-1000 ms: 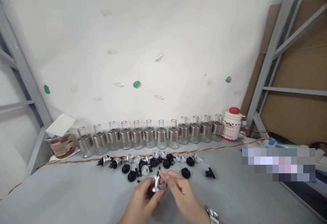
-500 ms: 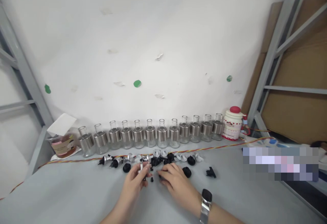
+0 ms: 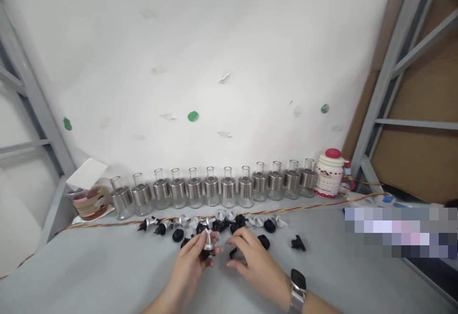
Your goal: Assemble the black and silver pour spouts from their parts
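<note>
My left hand point(image 3: 189, 259) is closed around a bottle pourer point(image 3: 209, 245) with a silver collar and dark lower parts; its far side is hidden by the fingers. Just to the right, my right hand point(image 3: 258, 259) hovers low over the table, thumb and fingertips apart. A small black piece point(image 3: 233, 253) shows in the gap between them, apparently not gripped. Loose pourer parts lie beyond both hands: black round stoppers point(image 3: 178, 235), clear discs point(image 3: 230, 215) and silver-collared spouts point(image 3: 162, 228). A black stopper point(image 3: 264, 242) is partly behind my right hand.
A row of glass bottles with metal sleeves point(image 3: 212, 187) stands along the wall. A twisted red-yellow cord point(image 3: 286, 206) runs before them. A plastic tub point(image 3: 89, 204) is at left, a red-lidded jar point(image 3: 328, 175) at right. A black stopper point(image 3: 298, 243) lies apart on the right.
The pourer in my left hand has turned, so its silver collar now shows. My right hand has shifted slightly right, and its thumb and fingertips have spread.
</note>
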Action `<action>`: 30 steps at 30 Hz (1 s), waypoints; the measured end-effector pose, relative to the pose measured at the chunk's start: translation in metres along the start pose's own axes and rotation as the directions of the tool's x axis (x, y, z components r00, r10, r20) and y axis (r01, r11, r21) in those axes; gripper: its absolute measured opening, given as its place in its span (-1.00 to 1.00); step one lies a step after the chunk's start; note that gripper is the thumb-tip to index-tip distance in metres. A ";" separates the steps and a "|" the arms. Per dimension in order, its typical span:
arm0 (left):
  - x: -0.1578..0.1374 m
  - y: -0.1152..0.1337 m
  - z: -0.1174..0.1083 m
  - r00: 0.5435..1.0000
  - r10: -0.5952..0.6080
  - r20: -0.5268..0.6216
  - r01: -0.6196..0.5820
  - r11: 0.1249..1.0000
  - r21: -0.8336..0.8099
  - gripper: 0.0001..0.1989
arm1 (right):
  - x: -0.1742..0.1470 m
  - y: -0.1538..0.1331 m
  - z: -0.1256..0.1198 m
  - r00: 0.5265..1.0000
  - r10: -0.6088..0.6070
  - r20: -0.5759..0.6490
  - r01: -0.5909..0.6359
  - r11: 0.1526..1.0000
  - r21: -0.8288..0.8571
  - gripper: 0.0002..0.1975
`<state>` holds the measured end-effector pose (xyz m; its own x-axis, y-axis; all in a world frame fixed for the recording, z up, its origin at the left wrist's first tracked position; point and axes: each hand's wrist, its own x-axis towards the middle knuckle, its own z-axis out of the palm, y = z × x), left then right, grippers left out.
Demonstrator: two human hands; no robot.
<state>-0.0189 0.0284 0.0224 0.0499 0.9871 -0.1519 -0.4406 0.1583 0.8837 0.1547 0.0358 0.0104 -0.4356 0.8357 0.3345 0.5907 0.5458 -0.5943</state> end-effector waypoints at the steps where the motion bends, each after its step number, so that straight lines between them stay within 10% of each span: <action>1: -0.001 0.001 0.002 1.000 -0.014 -0.008 0.013 1.000 -0.022 -0.67 | 0.000 0.000 0.000 1.000 0.012 -0.007 -0.012 1.000 -0.011 -0.68; 8: -0.001 -0.001 0.006 0.999 0.041 -0.024 -0.036 0.986 0.163 -0.64 | 0.003 0.005 0.008 0.994 0.106 -0.021 -0.106 0.994 -0.008 -0.94; 21: -0.006 -0.004 0.008 0.998 -0.050 0.036 0.049 0.999 0.015 -0.73 | 0.011 0.011 0.000 0.960 0.136 -0.243 -0.100 0.982 0.158 -0.83; 30: 0.000 -0.007 0.004 0.991 -0.132 -0.035 0.132 0.991 0.003 -0.63 | 0.011 0.013 -0.006 0.980 0.144 -0.134 -0.112 0.970 0.217 -0.86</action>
<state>-0.0125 0.0277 0.0184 0.0762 0.9562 -0.2827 -0.4274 0.2875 0.8571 0.1621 0.0520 0.0110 -0.2511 0.9061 0.3405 0.4741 0.4218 -0.7728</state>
